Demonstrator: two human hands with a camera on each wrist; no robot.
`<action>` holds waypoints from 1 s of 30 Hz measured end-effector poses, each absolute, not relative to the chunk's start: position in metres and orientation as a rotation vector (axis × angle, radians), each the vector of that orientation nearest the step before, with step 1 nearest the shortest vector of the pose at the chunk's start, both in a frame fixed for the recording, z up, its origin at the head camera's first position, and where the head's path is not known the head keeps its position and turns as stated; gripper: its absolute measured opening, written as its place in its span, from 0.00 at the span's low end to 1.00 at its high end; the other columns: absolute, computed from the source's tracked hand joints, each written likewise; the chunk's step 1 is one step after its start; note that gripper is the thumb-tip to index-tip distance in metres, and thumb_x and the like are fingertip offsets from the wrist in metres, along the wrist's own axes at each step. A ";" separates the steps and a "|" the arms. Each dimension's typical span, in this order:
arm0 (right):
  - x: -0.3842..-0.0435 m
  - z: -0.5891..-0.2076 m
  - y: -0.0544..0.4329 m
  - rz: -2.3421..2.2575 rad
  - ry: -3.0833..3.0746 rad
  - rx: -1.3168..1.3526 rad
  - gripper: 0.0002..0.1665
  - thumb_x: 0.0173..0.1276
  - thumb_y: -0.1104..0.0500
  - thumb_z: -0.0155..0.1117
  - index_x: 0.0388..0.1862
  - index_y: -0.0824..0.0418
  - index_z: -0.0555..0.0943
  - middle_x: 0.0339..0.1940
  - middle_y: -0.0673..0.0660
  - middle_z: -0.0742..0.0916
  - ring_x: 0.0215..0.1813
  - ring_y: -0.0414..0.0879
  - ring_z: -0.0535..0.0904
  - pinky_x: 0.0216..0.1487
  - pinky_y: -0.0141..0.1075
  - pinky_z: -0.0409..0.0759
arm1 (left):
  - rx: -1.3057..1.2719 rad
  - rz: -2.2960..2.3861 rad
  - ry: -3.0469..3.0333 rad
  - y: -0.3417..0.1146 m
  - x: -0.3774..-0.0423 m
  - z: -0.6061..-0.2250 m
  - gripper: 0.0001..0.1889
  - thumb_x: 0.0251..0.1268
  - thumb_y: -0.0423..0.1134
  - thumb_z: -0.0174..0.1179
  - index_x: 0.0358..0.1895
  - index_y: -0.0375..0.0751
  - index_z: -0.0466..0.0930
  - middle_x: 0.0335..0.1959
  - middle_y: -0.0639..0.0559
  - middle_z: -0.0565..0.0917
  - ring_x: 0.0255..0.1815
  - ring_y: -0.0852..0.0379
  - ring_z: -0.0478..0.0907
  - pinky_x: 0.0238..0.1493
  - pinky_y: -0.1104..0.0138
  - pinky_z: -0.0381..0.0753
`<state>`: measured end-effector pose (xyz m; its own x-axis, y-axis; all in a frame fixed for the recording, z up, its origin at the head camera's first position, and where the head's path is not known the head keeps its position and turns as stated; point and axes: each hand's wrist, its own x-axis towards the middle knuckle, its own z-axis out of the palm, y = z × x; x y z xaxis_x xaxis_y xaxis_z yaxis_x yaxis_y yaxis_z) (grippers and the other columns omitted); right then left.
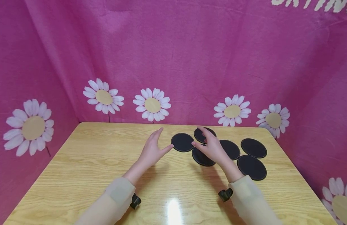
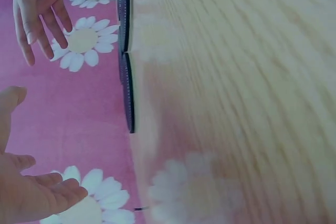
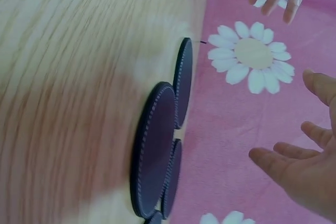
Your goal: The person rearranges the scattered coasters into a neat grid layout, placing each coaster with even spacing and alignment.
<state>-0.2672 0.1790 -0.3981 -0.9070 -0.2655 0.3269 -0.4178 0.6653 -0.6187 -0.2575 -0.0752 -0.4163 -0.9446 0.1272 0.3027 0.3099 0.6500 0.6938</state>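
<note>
My left hand (image 1: 151, 150) hovers over the wooden table, its thumb spread from its fingers and nothing in its grasp. To its right, my right hand (image 1: 213, 148) is also raised and holds nothing. Several round black coasters with stitched rims lie flat on the table. The leftmost coaster (image 1: 182, 142) lies beyond the gap between the hands. My right hand partly covers a near coaster (image 1: 202, 158) and a far coaster (image 1: 211, 132). In the right wrist view, the largest-looking coaster (image 3: 155, 150) lies below the relaxed fingers, apart from them.
Farther right are a coaster (image 1: 230, 149) beside my right forearm, an upper coaster (image 1: 253, 147) and a lower coaster (image 1: 252, 167). A pink cloth (image 1: 184, 62) printed with daisies surrounds the light wooden table (image 1: 105, 150). Small black devices sit at both wrists.
</note>
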 end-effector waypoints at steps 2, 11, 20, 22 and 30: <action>-0.271 -0.402 0.178 1.139 -2.674 0.547 0.43 0.61 0.51 0.68 0.71 0.58 0.61 0.69 0.61 0.70 0.65 0.60 0.69 0.57 0.50 0.75 | -0.331 -1.223 -2.649 -0.072 -0.263 -0.419 0.44 0.54 0.54 0.66 0.72 0.43 0.57 0.69 0.42 0.64 0.70 0.45 0.60 0.68 0.51 0.62; -0.290 -0.421 0.176 1.408 -2.634 0.424 0.41 0.58 0.58 0.71 0.69 0.59 0.64 0.65 0.66 0.74 0.61 0.60 0.74 0.56 0.47 0.76 | -0.241 -1.519 -2.661 -0.065 -0.282 -0.432 0.43 0.55 0.51 0.67 0.72 0.44 0.56 0.67 0.36 0.67 0.65 0.39 0.67 0.62 0.50 0.69; -0.309 -0.439 0.182 1.710 -2.671 0.263 0.42 0.60 0.61 0.68 0.71 0.63 0.61 0.65 0.70 0.72 0.63 0.61 0.72 0.62 0.49 0.71 | -0.175 -1.716 -2.655 -0.054 -0.297 -0.440 0.43 0.56 0.49 0.67 0.72 0.42 0.55 0.65 0.34 0.67 0.63 0.36 0.68 0.61 0.51 0.71; -0.311 -0.441 0.183 1.753 -2.676 0.250 0.42 0.60 0.62 0.68 0.71 0.64 0.60 0.65 0.70 0.72 0.63 0.61 0.72 0.62 0.49 0.71 | -0.160 -1.745 -2.660 -0.052 -0.299 -0.441 0.43 0.56 0.48 0.67 0.72 0.42 0.55 0.65 0.34 0.67 0.64 0.36 0.68 0.61 0.51 0.71; -0.323 -0.448 0.184 1.761 -2.744 0.221 0.40 0.61 0.63 0.67 0.70 0.65 0.61 0.62 0.71 0.75 0.63 0.60 0.72 0.62 0.49 0.71 | -0.183 -1.789 -2.678 -0.044 -0.308 -0.449 0.44 0.55 0.43 0.67 0.73 0.39 0.53 0.67 0.32 0.65 0.67 0.37 0.64 0.63 0.52 0.69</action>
<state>-0.3231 0.1837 -0.4476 -0.9829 -0.1809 -0.0334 -0.0450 0.4124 -0.9099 -0.3078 -0.0435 -0.4486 -0.9900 0.1409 -0.0068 0.0476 0.3797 0.9239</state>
